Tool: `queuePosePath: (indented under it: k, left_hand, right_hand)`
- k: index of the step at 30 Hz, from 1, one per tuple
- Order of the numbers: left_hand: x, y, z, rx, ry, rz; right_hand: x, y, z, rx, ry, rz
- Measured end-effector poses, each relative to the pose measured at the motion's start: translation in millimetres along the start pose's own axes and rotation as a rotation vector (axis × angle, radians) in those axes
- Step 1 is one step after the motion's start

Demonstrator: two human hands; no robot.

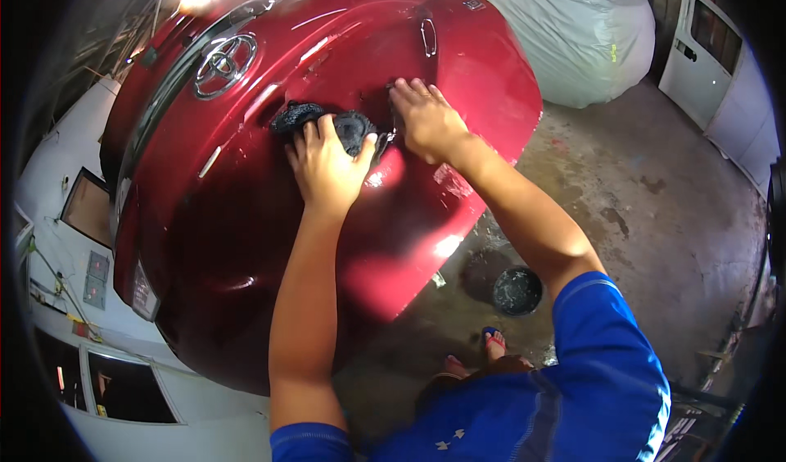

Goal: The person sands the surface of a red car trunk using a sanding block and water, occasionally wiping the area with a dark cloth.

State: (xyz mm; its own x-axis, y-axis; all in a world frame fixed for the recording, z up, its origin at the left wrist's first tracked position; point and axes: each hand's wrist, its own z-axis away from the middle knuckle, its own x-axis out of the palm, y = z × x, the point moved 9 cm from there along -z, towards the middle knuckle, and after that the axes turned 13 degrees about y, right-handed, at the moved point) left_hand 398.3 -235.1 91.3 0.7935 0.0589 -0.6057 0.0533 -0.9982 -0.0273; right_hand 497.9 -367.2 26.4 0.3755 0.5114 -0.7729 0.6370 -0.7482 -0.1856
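A glossy red car panel [246,233] fills the middle of the view. My left hand [327,167] rests on it, its fingers and thumb closed around a bunched, wet-looking black cloth [354,131]. Part of the cloth spreads out beyond the fingertips to the left. To the right, my right hand [430,122] presses down on the same panel with its fingers together. Something dark shows at the edge of those fingers, but the hand hides most of it. Wet streaks and bright reflections lie on the paint around both hands.
A chrome emblem [225,66] sits on the red car at the upper left. Behind stands a vehicle under a grey cover [565,36]. A black bucket [517,291] is on the wet concrete floor [639,208] near my sandalled feet. A white vehicle door [700,56] stands at the right.
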Motion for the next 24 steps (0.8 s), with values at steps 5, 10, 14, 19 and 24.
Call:
queuePosePath:
  k: [5,10,14,19,24]
  left_hand:
    - [-17.6,-25.3,-27.7,0.178,0.152,-0.259]
    - [-10.8,-53.1,-29.1,0.178,0.121,-0.094]
    - [-12.8,-41.3,-41.1,0.244,0.092,0.092]
    - [-6.7,-52.9,-32.9,0.298,0.072,0.033]
    - [-13.4,-27.0,-42.4,0.373,0.047,0.072]
  right_hand:
    - [1.0,20.6,-48.5,0.071,0.176,0.028]
    - [17.5,-9.8,-50.7,0.171,0.046,-0.128]
    - [-2.9,34.6,-77.6,0.221,0.162,0.044]
    - [17.4,-55.1,-45.0,0.08,0.019,-0.087]
    - [-6.3,54.3,-109.0,0.306,0.208,0.091]
